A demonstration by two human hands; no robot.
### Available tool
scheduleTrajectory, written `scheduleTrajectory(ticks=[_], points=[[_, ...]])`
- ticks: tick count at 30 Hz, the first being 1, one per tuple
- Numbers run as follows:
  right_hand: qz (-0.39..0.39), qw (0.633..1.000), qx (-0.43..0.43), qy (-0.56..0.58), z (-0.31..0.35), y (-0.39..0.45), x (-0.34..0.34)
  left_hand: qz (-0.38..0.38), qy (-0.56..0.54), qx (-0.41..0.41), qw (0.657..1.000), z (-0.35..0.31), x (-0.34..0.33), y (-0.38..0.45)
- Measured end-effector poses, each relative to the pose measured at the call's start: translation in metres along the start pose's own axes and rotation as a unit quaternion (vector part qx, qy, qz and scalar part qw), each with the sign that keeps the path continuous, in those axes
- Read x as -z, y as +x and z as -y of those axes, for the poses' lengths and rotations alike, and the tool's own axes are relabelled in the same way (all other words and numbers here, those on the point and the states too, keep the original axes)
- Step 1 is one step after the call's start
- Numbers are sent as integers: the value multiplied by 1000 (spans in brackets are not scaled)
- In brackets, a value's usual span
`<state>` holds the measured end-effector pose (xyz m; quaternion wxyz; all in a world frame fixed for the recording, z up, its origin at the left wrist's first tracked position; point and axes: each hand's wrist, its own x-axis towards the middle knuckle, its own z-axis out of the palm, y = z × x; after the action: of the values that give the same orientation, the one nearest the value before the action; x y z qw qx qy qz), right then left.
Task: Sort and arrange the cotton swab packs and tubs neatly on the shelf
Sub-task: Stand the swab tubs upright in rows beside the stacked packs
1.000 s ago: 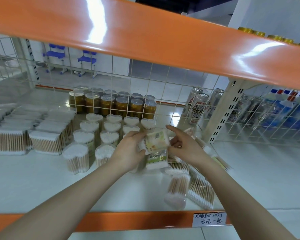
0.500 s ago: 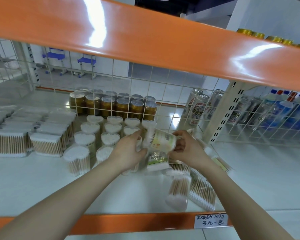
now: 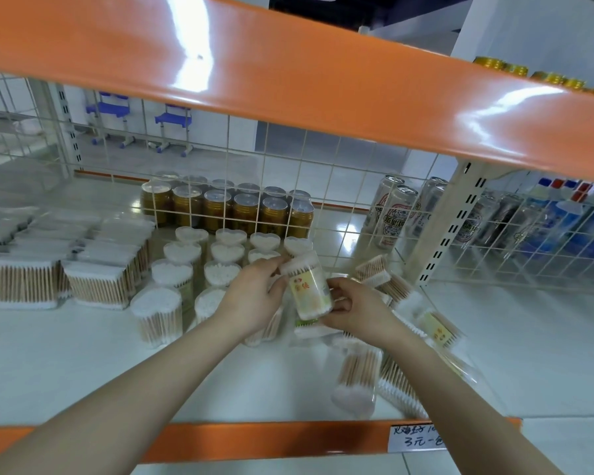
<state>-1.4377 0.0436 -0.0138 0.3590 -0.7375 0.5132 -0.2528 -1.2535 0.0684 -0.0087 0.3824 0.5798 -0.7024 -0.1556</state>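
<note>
Head view showed both of my hands meeting over the white shelf, each curled around the same labelled tub of cotton swabs. My left hand pinched it near the capped upper end, and my right hand cupped the lower end from beneath, so the tub hung above the shelf, tilted with its yellow label turned up toward me. I judged I held it at both ends to turn it upright and get the label facing out before it went down.

Just to the left of my hands stood the upright tubs, packed in tidy rows with their white tips upward, and the free space at the right end of those rows looked like the place this one belonged. Farther left, the flat swab packs stood side by side in their own block, so the two kinds were kept apart.

To the right and toward me lay the unsorted pile of tubs and packs on their sides, some overlapping; that was what remained to sort. Behind the wire grid stood gold cans.
</note>
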Motion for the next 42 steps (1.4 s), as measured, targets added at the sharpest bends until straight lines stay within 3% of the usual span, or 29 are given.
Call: scheduleTrajectory(ticks=[8, 32, 42], points=[[47, 996, 7, 69, -4, -6, -2, -2, -14, 21, 1000, 5, 0, 1], [-9, 995, 14, 97, -2, -27, -3, 4, -59, -3, 998, 0, -3, -4], [19, 990, -10, 142, -2, -29, -4, 16, -69, -35, 997, 0, 3, -7]])
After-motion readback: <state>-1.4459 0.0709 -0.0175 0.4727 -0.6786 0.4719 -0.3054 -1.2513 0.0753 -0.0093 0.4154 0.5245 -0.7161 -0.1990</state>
